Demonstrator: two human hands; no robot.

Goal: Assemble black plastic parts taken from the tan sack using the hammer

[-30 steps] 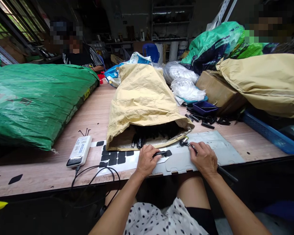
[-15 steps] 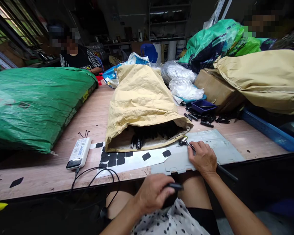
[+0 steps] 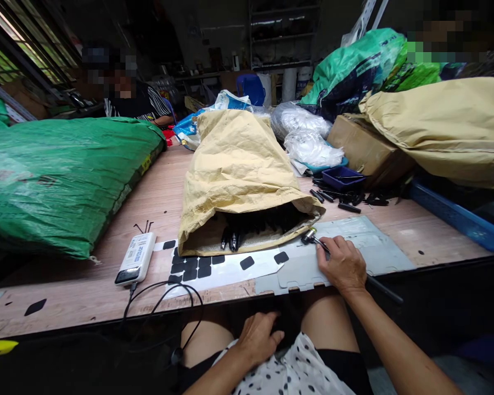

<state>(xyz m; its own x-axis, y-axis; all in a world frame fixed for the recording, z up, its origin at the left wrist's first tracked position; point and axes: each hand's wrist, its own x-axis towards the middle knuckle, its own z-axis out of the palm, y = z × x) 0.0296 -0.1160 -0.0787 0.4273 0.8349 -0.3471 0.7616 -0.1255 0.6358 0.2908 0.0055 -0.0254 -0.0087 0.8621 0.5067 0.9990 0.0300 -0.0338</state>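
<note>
My right hand [image 3: 342, 263] is wrapped round the handle of a small hammer [image 3: 309, 236]. Its head rests by a grey board [image 3: 372, 247] at the bag's mouth, and the dark handle end sticks out behind my wrist. Low over my lap, my left hand [image 3: 260, 336] has its thumb and fingers apart, with nothing visible in it against the dark. Facing me is a tan woven bag [image 3: 241, 159], its mouth open on black pieces [image 3: 234, 240]. Black rounded-square stickers [image 3: 205, 271] on a white sheet [image 3: 230, 271] lie at its front edge.
A white power bank [image 3: 135, 259] with a black cable stands left of the stickers. A big green sack [image 3: 61, 181] fills the left side. On the right are loose black parts [image 3: 349, 208], a purple tray [image 3: 342, 178], a cardboard box [image 3: 366, 145] and a blue crate [image 3: 456, 219]. A person sits across the table.
My left hand has dropped lower towards my lap, and the black piece it held no longer shows. My right hand stays on the hammer in nearly the same place.
</note>
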